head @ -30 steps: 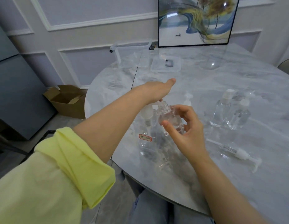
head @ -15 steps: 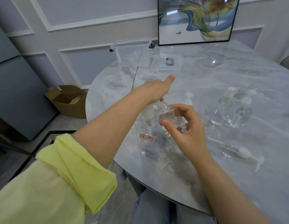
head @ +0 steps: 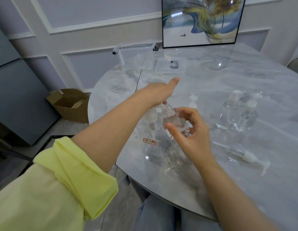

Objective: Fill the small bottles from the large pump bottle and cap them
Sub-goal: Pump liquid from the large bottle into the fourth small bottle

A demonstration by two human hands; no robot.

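Marble tabletop [head: 228,77] under a framed painting [head: 201,22]: the right hand [head: 193,134] curls its fingers round a small uncapped bottle [head: 175,122], tilted, neck toward ten o'clock. Above it the left hand [head: 160,92] presses down on the pump of the large bottle [head: 151,130]; its fingers are hidden, so the grip cannot be told. Best practice here is probably short, slow strokes with the neck kept right under the spout. Two capped bottles [head: 238,114] stand at three o'clock, a loose pump [head: 248,157] at four.

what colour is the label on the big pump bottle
White with a red border, clearest in the head view.
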